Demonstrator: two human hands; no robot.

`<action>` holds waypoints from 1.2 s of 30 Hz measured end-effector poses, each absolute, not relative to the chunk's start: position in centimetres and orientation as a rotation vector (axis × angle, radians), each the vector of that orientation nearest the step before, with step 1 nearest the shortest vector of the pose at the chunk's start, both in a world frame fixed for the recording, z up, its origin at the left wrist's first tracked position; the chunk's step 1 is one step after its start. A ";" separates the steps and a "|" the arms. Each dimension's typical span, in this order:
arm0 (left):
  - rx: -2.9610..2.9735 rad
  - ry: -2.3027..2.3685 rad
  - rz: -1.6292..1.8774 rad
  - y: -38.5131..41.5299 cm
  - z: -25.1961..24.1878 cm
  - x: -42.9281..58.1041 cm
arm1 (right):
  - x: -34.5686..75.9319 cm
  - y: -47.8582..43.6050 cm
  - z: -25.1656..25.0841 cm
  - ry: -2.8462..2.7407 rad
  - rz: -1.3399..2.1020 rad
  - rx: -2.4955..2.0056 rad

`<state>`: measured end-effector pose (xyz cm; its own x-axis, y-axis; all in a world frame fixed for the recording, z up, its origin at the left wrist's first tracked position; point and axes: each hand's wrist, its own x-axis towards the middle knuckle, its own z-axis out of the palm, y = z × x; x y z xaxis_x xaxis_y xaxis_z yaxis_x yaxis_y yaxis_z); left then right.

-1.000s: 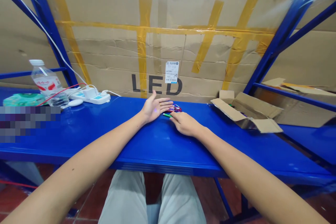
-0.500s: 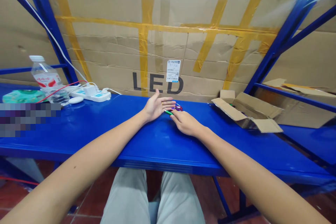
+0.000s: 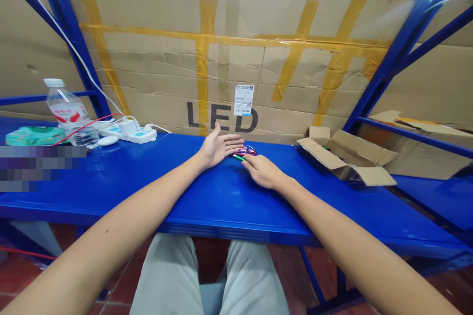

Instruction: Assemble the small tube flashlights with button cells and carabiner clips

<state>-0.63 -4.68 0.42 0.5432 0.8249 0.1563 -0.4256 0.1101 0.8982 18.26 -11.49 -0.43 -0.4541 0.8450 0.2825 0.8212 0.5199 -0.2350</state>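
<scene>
My left hand point(image 3: 218, 146) is open, its thumb raised and its fingers stretched to the right beside a small pile of shiny red and purple slim pieces point(image 3: 252, 149) on the blue table. Nothing shows in its palm. Between the fingers of my right hand point(image 3: 264, 171) is a small shiny green pen-like stick point(image 3: 238, 157) with a silvery end. It points left, just below my left fingertips. Fingers of both hands partly hide the pile, so I cannot make out what its pieces are.
An open cardboard box point(image 3: 347, 155) stands on the right of the blue table point(image 3: 221, 206). Toward the left are a power strip point(image 3: 142, 133), a plastic bottle point(image 3: 70, 113) and a green packet point(image 3: 35, 135). A large taped carton point(image 3: 155, 74) closes off the back.
My left hand has shifted slightly left, showing more of the red and purple pile. My right hand stays nearly in place with the green stick.
</scene>
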 end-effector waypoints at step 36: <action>1.080 0.433 1.011 -4.9 0.6 -0.5 | 18.3 -11.6 -0.3 -2.431 0.020 -1.370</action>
<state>-0.50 -4.89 0.61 0.5058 0.8467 0.1650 -0.4647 0.1063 0.8791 18.31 -11.56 -0.29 -0.4716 0.8318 0.2926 0.8269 0.5324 -0.1807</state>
